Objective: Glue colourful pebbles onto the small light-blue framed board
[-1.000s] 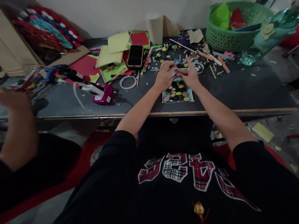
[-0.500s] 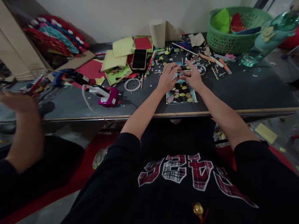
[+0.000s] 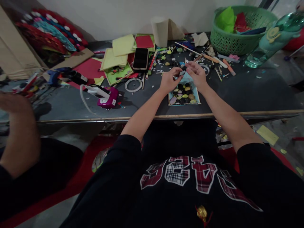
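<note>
Near the front edge of the dark table lies a light-blue framed panel (image 3: pixel 197 98) with several black, yellow and purple stones on its lower part. Above its upper part, my left hand (image 3: pixel 170 79) is closed in a pinch on something small and greyish that I cannot make out. My right hand (image 3: pixel 197 76) faces it, its thumb and fingers pinched on a small dark stone (image 3: pixel 184 68). The fingertips of both hands nearly meet.
Left of the hands are a phone (image 3: pixel 141 59), a tape roll (image 3: pixel 133 85), yellow frames and a purple power adapter (image 3: pixel 111 97). A green basket (image 3: pixel 231 41) and bottle (image 3: pixel 263 47) stand right. Another person's arm (image 3: pixel 21 133) is at far left.
My hands have drawn back from the panel's top, uncovering its blue upper part, and a dark stone now shows between the fingers. The view has shifted slightly.
</note>
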Available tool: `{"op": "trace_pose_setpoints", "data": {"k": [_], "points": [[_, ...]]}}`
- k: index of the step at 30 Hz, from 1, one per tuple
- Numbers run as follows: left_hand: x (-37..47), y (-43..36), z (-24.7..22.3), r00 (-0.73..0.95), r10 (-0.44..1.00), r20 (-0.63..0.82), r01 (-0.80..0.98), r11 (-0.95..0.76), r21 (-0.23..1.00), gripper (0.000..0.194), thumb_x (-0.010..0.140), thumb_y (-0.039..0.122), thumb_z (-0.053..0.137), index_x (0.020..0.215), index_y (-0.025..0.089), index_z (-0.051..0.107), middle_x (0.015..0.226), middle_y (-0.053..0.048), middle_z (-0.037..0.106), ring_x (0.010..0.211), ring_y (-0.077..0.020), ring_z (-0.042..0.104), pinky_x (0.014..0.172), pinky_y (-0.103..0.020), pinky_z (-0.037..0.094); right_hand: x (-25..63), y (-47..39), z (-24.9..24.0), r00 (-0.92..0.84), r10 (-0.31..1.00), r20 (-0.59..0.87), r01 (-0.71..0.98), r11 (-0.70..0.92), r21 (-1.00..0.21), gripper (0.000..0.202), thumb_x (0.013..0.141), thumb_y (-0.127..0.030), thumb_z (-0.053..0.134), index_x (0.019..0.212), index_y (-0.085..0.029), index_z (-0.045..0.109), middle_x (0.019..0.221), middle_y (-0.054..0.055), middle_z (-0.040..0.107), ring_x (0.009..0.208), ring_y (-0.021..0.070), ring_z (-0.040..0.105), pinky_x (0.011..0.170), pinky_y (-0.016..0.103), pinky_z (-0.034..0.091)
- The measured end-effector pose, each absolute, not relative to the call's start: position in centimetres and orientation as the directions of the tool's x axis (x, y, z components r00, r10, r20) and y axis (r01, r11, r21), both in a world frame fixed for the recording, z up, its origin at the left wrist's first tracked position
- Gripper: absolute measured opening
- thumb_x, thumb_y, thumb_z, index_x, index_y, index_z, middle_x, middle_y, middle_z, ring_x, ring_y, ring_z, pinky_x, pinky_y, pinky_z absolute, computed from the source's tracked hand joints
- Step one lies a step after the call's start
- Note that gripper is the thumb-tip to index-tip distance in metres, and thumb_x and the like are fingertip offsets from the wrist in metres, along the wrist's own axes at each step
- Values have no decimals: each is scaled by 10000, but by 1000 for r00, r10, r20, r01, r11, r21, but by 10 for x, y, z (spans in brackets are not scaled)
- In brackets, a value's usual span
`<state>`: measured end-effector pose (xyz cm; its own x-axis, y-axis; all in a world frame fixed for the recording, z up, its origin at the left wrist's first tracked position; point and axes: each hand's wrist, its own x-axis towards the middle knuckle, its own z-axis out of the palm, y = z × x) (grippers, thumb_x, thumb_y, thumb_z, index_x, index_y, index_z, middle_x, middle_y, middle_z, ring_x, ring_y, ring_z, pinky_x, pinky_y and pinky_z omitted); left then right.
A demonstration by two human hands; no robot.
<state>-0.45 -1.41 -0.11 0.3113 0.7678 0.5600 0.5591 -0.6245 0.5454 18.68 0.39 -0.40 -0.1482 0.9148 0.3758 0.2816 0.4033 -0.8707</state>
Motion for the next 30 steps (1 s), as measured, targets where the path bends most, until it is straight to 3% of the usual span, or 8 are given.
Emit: {"op": "trace_pose_setpoints", "data": {"k": [3, 6, 11, 15, 21, 30], "points": [[-3, -16, 0, 303, 786, 538, 574, -602, 556, 477, 924, 634, 578, 1110, 204, 666, 999, -63, 793, 818, -180, 746, 824, -312, 593, 189, -2, 0, -99, 890, 446, 395, 446, -803, 805, 728, -948, 490, 1058, -248, 714, 1424, 112, 636, 1382, 312, 553, 1144, 554, 462], [-4, -18, 2, 265, 791, 551, 599, -583, 549, 385, 913, 554, 626, 1084, 213, 679, 972, -48, 800, 777, -169, 737, 772, -292, 570, 188, -11, 5, -109, 859, 501, 486, 486, -727, 695, 783, -896, 507, 923, -255, 736, 1396, 91, 661, 1394, 310, 523, 1172, 569, 418], [-5, -20, 3, 230, 801, 552, 634, -554, 540, 328, 920, 486, 627, 1088, 209, 677, 941, -32, 800, 777, -158, 740, 770, -269, 547, 186, -17, 12, -157, 826, 541, 535, 532, -656, 658, 805, -873, 517, 887, -267, 760, 1396, 57, 666, 1411, 327, 505, 1239, 609, 291], [-4, -26, 7, 219, 798, 561, 664, -543, 514, 255, 909, 427, 644, 1051, 220, 692, 897, -12, 795, 750, -143, 736, 758, -249, 534, 186, -18, 13, -157, 817, 555, 555, 538, -635, 631, 778, -863, 572, 869, -272, 777, 1411, 41, 660, 1386, 351, 522, 1219, 624, 317], [-4, -30, 9, 214, 795, 568, 695, -533, 483, 250, 912, 418, 645, 1064, 228, 700, 899, -16, 792, 794, -159, 737, 785, -262, 532, 184, -23, 13, -154, 782, 604, 613, 555, -562, 521, 847, -764, 589, 875, -282, 784, 1393, 27, 673, 1337, 339, 553, 1180, 600, 392], [-5, -26, 5, 220, 796, 564, 727, -519, 449, 256, 911, 410, 650, 1082, 226, 694, 891, -20, 784, 832, -181, 737, 847, -297, 538, 180, -31, 17, -153, 824, 546, 705, 478, -524, 553, 896, -756, 516, 900, -265, 770, 1415, 57, 654, 1355, 382, 527, 1173, 689, 315]]}}
